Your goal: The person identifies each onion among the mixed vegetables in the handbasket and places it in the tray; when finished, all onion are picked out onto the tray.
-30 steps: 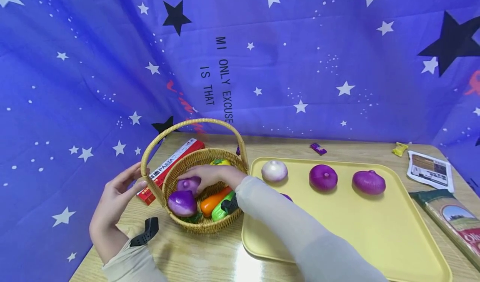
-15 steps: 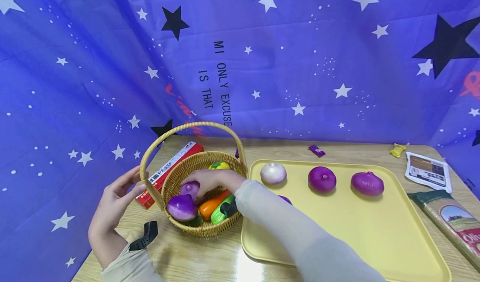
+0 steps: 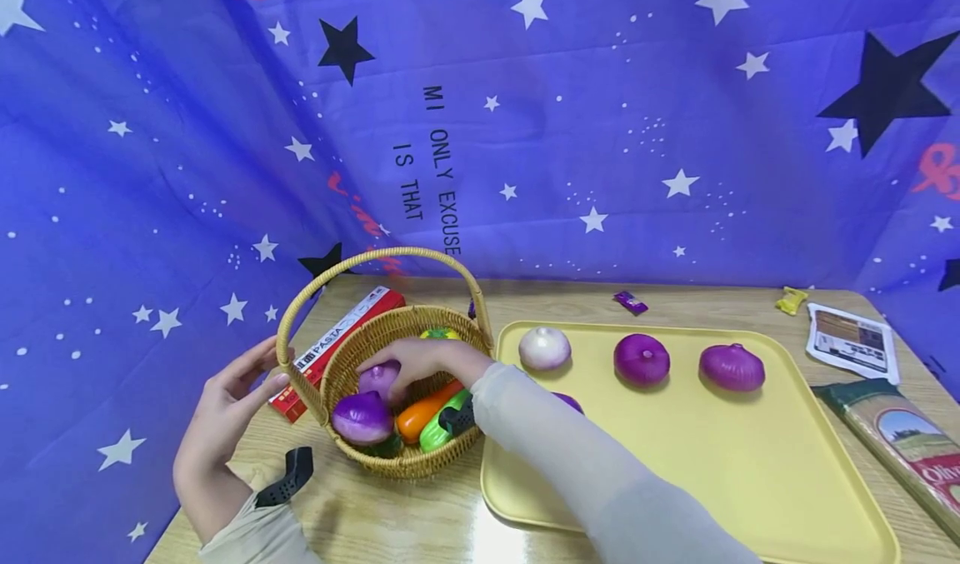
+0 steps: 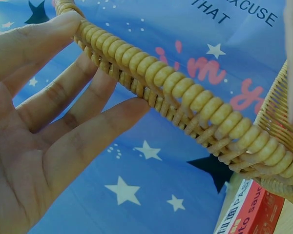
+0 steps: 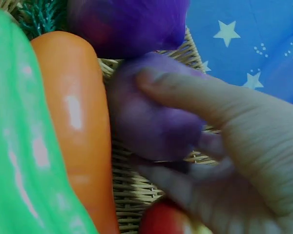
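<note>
Head view, lower left: the left hand (image 3: 221, 418) is held up beside the basket handle (image 3: 390, 252). Fingers are spread and only slightly bent; fingertips are rested against the handle, no tight grip seen. Bottom centre: bare wood of the table (image 3: 397, 514). Lower right: yellow tray (image 3: 690, 464), partly covered by the right sleeve (image 3: 585, 464).

Left of centre: wicker basket (image 3: 405, 466), reached into by the right hand (image 3: 416, 356). Pale purple onion (image 3: 375, 378) is held inside the basket, pinched between thumb and fingers; the gap is set by the onion's width. Lower left of it, dark purple onion (image 3: 362, 419) is seated just beside. Orange vegetable (image 3: 425, 411) and green vegetable (image 3: 437, 432) are laid side by side at the basket's lower right. A red item (image 5: 163, 219) is partly shown at the bottom of the right wrist view.

Along the tray's far side, left to right: white onion (image 3: 545, 348), round purple onion (image 3: 642, 359), flatter purple onion (image 3: 732, 367). Behind the basket, upper left: red pasta box (image 3: 339, 339). Farther back: purple wrapper (image 3: 630, 302), yellow wrapper (image 3: 791, 301). Backdrop is formed by blue star-print cloth (image 3: 525, 131).
</note>
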A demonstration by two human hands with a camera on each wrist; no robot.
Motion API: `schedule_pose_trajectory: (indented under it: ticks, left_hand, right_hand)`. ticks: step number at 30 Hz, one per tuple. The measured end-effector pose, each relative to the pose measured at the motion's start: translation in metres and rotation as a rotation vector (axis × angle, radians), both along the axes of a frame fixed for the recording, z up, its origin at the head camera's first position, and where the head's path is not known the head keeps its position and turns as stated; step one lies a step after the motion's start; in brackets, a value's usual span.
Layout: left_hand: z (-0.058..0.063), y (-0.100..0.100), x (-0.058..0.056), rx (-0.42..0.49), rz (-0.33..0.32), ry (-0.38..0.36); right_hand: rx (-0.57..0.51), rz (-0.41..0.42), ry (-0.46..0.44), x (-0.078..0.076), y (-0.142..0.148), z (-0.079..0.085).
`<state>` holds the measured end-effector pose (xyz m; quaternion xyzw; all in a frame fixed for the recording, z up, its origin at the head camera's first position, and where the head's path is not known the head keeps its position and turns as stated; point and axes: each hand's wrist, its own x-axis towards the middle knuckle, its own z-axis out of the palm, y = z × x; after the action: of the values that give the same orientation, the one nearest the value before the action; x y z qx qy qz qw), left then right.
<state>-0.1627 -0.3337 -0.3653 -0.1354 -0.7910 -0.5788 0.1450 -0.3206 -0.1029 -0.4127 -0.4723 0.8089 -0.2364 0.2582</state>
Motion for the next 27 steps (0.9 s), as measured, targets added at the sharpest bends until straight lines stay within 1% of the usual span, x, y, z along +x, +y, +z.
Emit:
schedule_pose_trajectory:
  ticks: [8,12,19,23,27]
  left_hand:
    - [-0.001,0.002,0.0,0.016,-0.011,-0.002]
    - [-0.001,0.002,0.0,0.009,-0.009,-0.006]
    - [-0.002,0.002,0.002,0.016,-0.007,-0.005]
    - [-0.002,0.002,0.002,0.022,-0.006,0.004]
    - [0.0,0.002,0.002,0.024,0.0,0.01]
  right_hand:
    - [-0.058,-0.063,-0.027,0.0,0.001,0.016]
    - [-0.083,-0.078,-0.036,-0.002,0.006,0.024]
    - [-0.117,-0.064,0.037,-0.007,0.012,0.038]
    - [-0.102,-0.089,0.062,-0.006,0.015,0.047]
    - [-0.082,-0.117,0.099,-0.006,0.018,0.053]
